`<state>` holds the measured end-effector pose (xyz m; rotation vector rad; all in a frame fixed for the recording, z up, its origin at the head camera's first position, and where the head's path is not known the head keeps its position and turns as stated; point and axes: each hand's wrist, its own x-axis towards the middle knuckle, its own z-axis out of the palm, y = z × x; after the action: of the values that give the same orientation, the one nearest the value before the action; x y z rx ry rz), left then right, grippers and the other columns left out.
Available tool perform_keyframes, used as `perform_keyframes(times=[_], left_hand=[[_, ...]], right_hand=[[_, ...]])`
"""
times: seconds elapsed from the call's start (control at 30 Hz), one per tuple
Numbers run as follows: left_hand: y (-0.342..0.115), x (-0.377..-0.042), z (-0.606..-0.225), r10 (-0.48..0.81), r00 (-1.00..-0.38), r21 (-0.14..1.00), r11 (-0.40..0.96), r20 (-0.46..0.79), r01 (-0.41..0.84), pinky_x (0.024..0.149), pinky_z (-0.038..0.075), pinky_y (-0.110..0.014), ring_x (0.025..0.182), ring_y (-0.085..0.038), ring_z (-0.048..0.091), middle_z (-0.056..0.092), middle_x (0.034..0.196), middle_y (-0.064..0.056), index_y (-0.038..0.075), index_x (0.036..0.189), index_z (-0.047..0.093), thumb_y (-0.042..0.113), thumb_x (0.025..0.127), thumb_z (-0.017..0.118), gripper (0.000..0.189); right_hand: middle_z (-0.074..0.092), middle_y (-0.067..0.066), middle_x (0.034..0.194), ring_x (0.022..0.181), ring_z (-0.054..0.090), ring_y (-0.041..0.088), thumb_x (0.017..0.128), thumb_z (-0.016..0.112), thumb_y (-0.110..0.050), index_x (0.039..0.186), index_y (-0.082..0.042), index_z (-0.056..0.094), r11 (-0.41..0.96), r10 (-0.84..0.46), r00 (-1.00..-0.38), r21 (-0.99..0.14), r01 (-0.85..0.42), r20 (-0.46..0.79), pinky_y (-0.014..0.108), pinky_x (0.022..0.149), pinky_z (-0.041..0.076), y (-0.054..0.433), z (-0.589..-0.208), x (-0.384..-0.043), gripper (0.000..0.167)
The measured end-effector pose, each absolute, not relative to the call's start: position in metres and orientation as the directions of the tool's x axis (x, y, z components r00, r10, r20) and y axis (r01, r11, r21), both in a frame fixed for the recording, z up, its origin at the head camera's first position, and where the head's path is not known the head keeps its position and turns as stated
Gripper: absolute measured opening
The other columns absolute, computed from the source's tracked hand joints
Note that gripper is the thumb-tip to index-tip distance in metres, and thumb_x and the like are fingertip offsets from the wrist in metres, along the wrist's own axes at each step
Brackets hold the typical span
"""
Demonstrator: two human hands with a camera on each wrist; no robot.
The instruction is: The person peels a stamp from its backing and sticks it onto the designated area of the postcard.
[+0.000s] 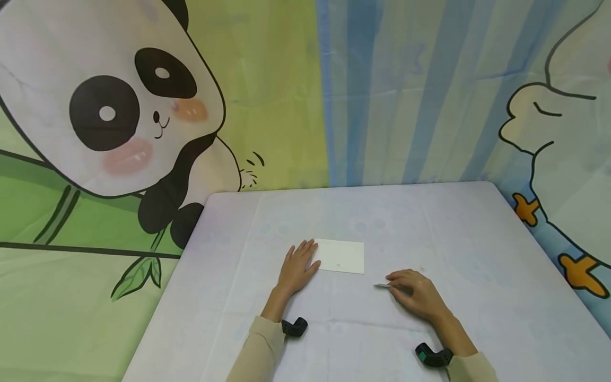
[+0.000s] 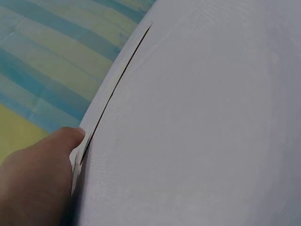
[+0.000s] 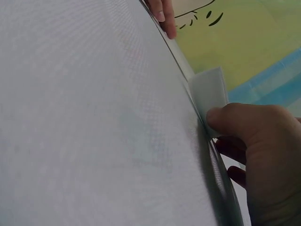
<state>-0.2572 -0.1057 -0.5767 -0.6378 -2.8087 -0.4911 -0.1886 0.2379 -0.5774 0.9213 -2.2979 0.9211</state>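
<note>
A white rectangular sheet of paper (image 1: 345,257) lies flat near the middle of the table, with a small faint mark toward its lower edge. My left hand (image 1: 297,269) rests palm down at the sheet's left edge, fingers extended and thumb on its lower left corner. To the right of the sheet, my right hand (image 1: 418,293) pinches a small, flat, pale rectangular piece (image 3: 208,92) between thumb and fingers. That piece points left, toward the sheet, and its exact kind I cannot tell. In the left wrist view the paper (image 2: 115,84) shows nearly edge-on beside my left thumb (image 2: 73,137).
A pale cloth covers the table (image 1: 382,212), with faint creases across it. Black wrist devices (image 1: 294,327) sit on both forearms. Behind the table hangs a printed curtain (image 1: 267,79) with a panda, stripes and a white figure.
</note>
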Motion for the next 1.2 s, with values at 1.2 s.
perform_keyframes(times=[1.2], left_hand=[[-0.035, -0.195, -0.519, 0.602, -0.741, 0.591, 0.492, 0.299, 0.639, 0.086, 0.045, -0.024, 0.102, -0.006, 0.057, 0.064, 0.109, 0.008, 0.016, 0.111, 0.066, 0.040, 0.094, 0.051, 0.033]], right_hand=[[0.063, -0.010, 0.083, 0.080, 0.054, 0.011, 0.071, 0.077, -0.005, 0.083, -0.020, 0.069, 0.421, -0.371, -0.639, -0.491, -0.762, 0.674, 0.026, 0.074, 0.041, 0.202, -0.522, -0.189, 0.020]])
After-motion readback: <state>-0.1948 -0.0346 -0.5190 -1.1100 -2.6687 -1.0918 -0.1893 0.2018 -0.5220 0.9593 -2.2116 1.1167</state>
